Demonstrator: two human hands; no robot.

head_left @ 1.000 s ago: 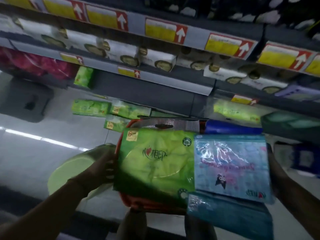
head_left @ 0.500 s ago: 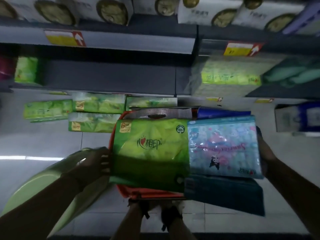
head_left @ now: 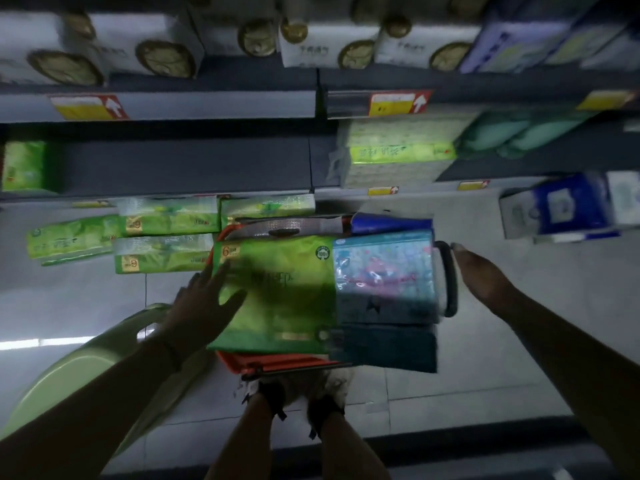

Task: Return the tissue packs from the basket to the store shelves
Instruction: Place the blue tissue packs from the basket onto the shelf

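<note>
At your feet the red basket [head_left: 277,363] sits heaped, green tissue pack [head_left: 277,289] and blue pack [head_left: 384,271] unshelved; your left hand [head_left: 204,299] spreads open on the green pack at nine o'clock; your right hand [head_left: 481,271] hangs empty at three o'clock; nearly everything remains.

Both hands are letting go — left hand [head_left: 204,299] spreading onto the green pack [head_left: 277,292], right hand [head_left: 479,271] opening beside the basket handle [head_left: 450,278].
</note>
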